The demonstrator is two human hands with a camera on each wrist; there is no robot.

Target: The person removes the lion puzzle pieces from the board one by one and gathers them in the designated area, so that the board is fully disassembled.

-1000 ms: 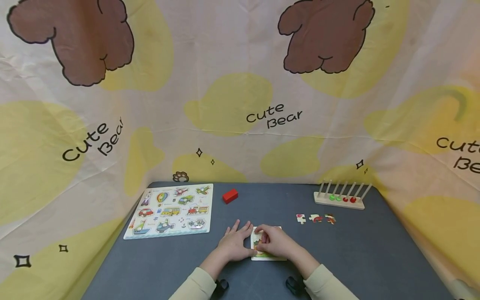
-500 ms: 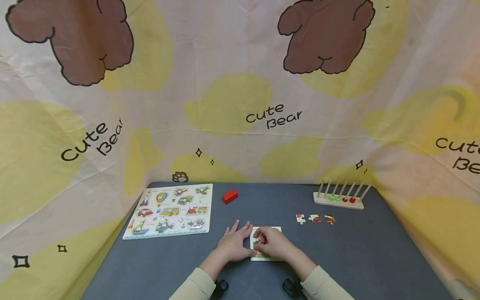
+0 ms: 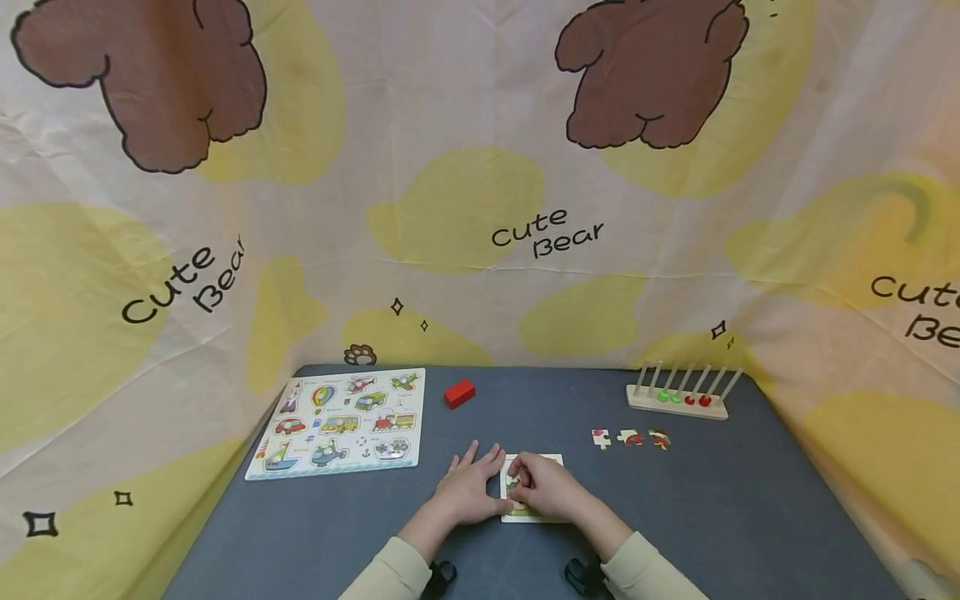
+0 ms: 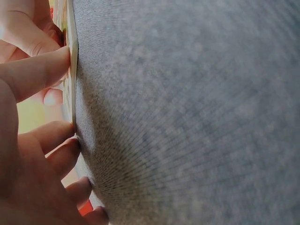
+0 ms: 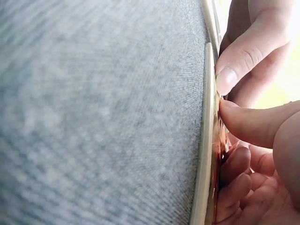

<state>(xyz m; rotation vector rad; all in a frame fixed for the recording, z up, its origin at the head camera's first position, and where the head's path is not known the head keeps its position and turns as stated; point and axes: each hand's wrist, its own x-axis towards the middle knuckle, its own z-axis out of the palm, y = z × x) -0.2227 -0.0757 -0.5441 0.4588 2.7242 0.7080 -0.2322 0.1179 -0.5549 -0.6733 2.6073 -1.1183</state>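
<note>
A small wooden jigsaw board (image 3: 532,518) lies flat near the front middle of the table, partly covered by both hands. My left hand (image 3: 467,492) spreads its fingers along the board's left side. Its thumb (image 4: 51,65) rests at the board's edge in the left wrist view, with the other fingertips down by the board and table. Over the board, my right hand (image 3: 553,487) curls its thumb (image 5: 248,123) and fingers together at a reddish puzzle piece (image 5: 224,149); the piece is mostly hidden behind the fingers.
Three loose puzzle pieces (image 3: 630,437) lie to the right. A large vehicle picture board (image 3: 352,442) is at the left. Farther back are a red block (image 3: 460,393) and a pegged bead counter (image 3: 675,400). A printed curtain (image 3: 450,283) rises behind the table.
The right hand has shifted very slightly left, its fingers still over the board. My left hand stays in place, as do the loose puzzle pieces.
</note>
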